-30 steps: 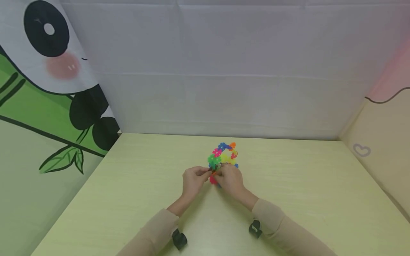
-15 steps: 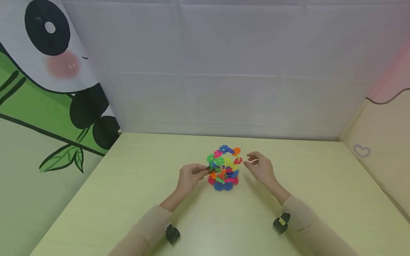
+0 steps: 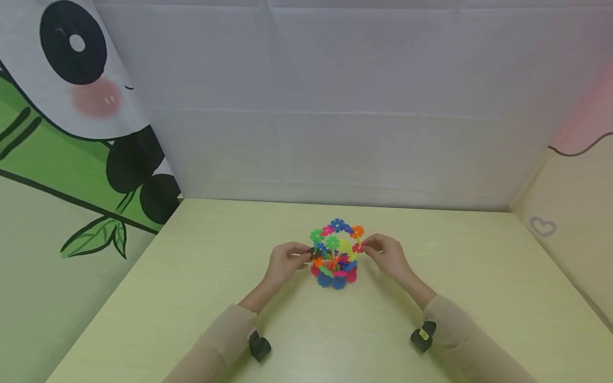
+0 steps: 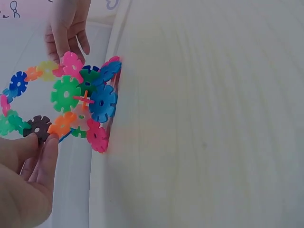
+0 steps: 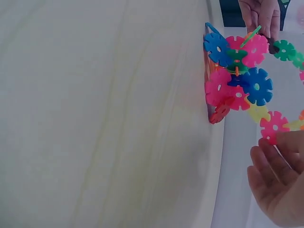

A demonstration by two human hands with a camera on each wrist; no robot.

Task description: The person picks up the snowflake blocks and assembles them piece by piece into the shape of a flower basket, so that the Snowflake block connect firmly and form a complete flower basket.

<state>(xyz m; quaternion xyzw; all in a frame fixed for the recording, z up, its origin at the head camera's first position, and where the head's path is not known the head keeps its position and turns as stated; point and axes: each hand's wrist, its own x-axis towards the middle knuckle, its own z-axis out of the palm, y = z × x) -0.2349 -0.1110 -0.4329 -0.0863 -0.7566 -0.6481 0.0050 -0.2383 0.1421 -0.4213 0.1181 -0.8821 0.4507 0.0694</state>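
Note:
A basket-like build of notched plastic flower discs [image 3: 338,279] stands on the table, with an arch of small discs rising over it. On its left side my left hand [image 3: 286,261] pinches a dark brown disc [image 4: 39,128] between thumb and fingers. That brown disc joins green discs [image 4: 14,122] of the arch to an orange disc [image 4: 63,124]. Opposite, my right hand [image 3: 389,256] pinches a pink-red disc [image 5: 274,126] at the arch's right end, beside a yellow disc [image 5: 258,112]. Blue and pink discs form the base.
The pale wooden table [image 3: 455,266] stretches to both sides. Behind it hangs a white cloth wall [image 3: 335,154]. A printed panda panel [image 3: 72,122] is at the left and a cream and pink panel [image 3: 574,223] at the right.
My right hand has left the front of the build, moved right and taken hold of the pink-red disc. The left hand keeps its pinch on the brown disc. The arch has turned slightly.

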